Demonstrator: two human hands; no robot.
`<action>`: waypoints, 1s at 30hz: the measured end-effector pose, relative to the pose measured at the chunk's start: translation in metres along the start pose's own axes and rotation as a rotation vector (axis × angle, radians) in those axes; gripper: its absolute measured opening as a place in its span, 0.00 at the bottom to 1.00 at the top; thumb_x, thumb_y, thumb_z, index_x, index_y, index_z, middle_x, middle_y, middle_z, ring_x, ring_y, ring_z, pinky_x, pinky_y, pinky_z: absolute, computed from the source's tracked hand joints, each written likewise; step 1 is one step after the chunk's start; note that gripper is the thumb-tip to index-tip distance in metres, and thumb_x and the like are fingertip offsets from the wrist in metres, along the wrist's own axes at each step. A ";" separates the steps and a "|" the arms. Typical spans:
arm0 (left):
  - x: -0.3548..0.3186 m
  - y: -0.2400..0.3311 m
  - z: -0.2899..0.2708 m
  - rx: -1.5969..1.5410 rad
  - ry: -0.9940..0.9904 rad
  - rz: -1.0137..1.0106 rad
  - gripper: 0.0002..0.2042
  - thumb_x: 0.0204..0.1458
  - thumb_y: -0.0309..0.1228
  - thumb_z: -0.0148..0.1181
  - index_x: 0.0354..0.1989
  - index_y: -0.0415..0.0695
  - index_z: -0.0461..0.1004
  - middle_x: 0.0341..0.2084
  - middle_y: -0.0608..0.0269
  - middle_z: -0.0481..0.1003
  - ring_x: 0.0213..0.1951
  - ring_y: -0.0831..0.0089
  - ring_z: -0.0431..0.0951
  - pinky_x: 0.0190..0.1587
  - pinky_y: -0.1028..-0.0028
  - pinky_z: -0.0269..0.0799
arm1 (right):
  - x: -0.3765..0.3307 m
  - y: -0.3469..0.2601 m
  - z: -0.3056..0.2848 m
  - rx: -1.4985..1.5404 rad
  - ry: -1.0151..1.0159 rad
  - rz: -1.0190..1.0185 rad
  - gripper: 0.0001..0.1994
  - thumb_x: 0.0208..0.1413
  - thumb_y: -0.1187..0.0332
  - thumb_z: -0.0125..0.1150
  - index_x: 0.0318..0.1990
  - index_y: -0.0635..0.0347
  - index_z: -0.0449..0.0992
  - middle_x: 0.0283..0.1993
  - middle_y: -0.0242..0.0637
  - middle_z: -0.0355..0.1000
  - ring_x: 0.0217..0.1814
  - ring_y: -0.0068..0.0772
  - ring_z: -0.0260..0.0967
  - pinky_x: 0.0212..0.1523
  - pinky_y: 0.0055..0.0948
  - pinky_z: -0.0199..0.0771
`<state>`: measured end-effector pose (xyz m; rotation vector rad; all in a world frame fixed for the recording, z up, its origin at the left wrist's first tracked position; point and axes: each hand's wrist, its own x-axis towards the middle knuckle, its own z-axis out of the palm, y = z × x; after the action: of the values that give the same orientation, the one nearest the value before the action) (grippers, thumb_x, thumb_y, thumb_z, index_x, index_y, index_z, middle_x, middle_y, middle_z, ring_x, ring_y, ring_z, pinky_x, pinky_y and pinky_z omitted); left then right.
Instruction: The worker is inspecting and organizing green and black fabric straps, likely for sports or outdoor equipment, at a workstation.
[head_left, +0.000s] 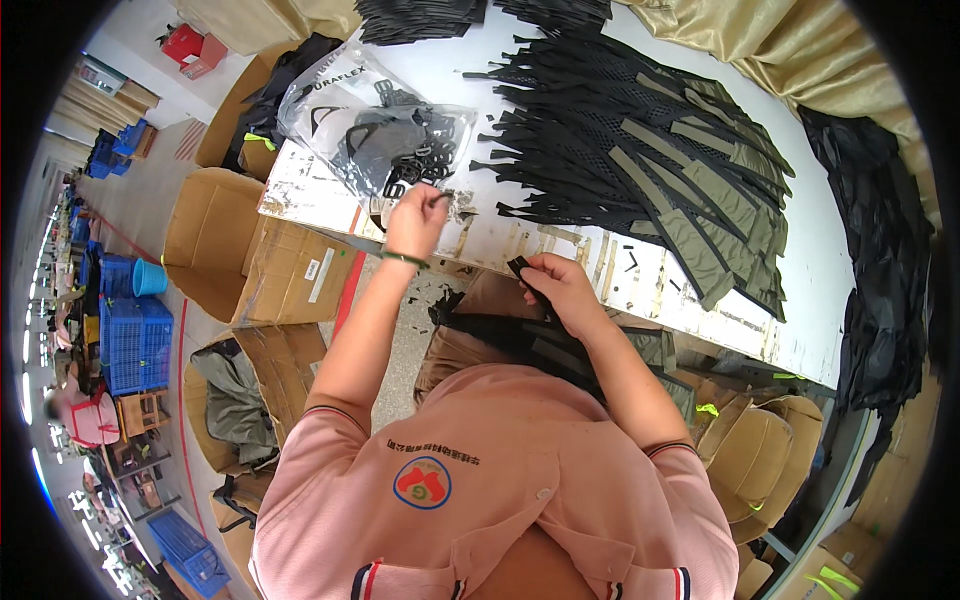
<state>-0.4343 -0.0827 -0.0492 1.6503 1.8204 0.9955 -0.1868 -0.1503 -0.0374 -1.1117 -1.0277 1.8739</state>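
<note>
My left hand (pixel 416 222) is closed at the table's near edge, beside an open clear plastic bag (pixel 340 120). A small dark piece (pixel 441 199) shows at its fingertips; its exact kind is too small to tell. Several black plastic buckles (pixel 425 160) lie in and at the mouth of the bag. To the right, my right hand (pixel 565 292) pinches the end of a black webbing strap (pixel 517 266) between thumb and fingers. The strap runs down toward a black and olive fabric piece (pixel 560 350) across my lap, partly hidden by my forearm.
A large pile of black mesh and olive strap pieces (pixel 640 150) covers much of the white table (pixel 810 290). Cardboard boxes (pixel 290 270) stand to the left, others (pixel 765 450) to the right. Black fabric (pixel 870 250) hangs at the far right. Blue crates (pixel 135 345) stand farther left.
</note>
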 end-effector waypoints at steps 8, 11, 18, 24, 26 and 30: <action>-0.073 0.053 0.028 -0.918 -0.436 -0.110 0.07 0.51 0.17 0.55 0.37 0.40 0.69 0.30 0.66 0.74 0.31 0.82 0.74 0.33 0.83 0.69 | -0.011 -0.018 0.009 0.221 -0.065 0.156 0.08 0.54 0.69 0.59 0.37 0.65 0.74 0.28 0.32 0.70 0.24 0.21 0.65 0.27 0.19 0.65; -0.078 0.052 0.031 -0.949 -0.456 -0.099 0.09 0.51 0.16 0.54 0.39 0.39 0.68 0.33 0.63 0.74 0.34 0.79 0.75 0.36 0.81 0.72 | -0.014 -0.017 0.005 0.297 -0.076 0.200 0.08 0.53 0.69 0.59 0.36 0.64 0.74 0.28 0.33 0.70 0.25 0.22 0.64 0.28 0.18 0.64; -0.085 0.062 0.029 -0.888 -0.422 0.072 0.10 0.50 0.14 0.53 0.40 0.39 0.68 0.36 0.63 0.74 0.39 0.77 0.75 0.43 0.78 0.72 | -0.018 -0.013 0.004 0.391 -0.039 0.135 0.07 0.54 0.70 0.58 0.37 0.64 0.74 0.28 0.32 0.70 0.27 0.21 0.64 0.30 0.18 0.64; -0.089 0.059 0.033 -0.748 -0.317 0.267 0.11 0.48 0.13 0.55 0.39 0.39 0.69 0.39 0.60 0.74 0.42 0.72 0.75 0.44 0.75 0.72 | -0.020 -0.012 0.010 0.203 0.037 -0.060 0.06 0.55 0.70 0.56 0.36 0.63 0.74 0.28 0.29 0.70 0.28 0.17 0.64 0.31 0.15 0.63; -0.088 0.062 0.031 -0.692 -0.288 0.311 0.11 0.47 0.13 0.56 0.38 0.40 0.69 0.40 0.59 0.74 0.42 0.69 0.76 0.43 0.74 0.73 | -0.020 -0.011 0.012 0.192 0.052 -0.079 0.06 0.56 0.70 0.56 0.36 0.63 0.74 0.28 0.28 0.70 0.28 0.16 0.63 0.30 0.15 0.63; -0.087 0.070 0.021 -0.296 -0.198 0.527 0.11 0.44 0.15 0.57 0.36 0.42 0.71 0.42 0.55 0.73 0.40 0.61 0.77 0.40 0.72 0.74 | -0.022 -0.012 0.013 0.160 0.093 -0.075 0.05 0.56 0.70 0.56 0.35 0.62 0.74 0.27 0.28 0.69 0.28 0.15 0.63 0.30 0.14 0.63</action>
<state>-0.3606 -0.1639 -0.0180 1.9918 1.0670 1.1937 -0.1883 -0.1677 -0.0155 -1.0423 -0.8401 1.7943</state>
